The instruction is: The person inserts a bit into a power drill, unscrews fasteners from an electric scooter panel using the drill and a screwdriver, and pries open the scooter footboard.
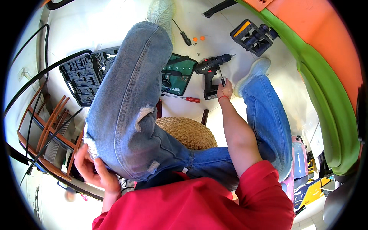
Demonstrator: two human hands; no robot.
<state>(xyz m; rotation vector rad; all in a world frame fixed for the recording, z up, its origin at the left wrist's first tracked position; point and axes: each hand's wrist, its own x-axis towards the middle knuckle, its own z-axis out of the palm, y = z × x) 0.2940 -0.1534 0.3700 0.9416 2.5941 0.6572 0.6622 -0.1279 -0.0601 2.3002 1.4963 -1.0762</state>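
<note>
On the white floor (115,23), right hand (225,91) fingers pinch a screwdriver (222,78) beside the drill (210,73); left hand (92,168) fingers curl loosely.

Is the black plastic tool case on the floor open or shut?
Open. The black plastic tool case lies spread flat in two halves, its moulded slots facing up, with a few metal bits visible in the right half.

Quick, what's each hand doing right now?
Left hand: fingers curled against the knee, holding nothing that shows.
Right hand: closed on a small screwdriver, down by the drill on the floor.
</note>
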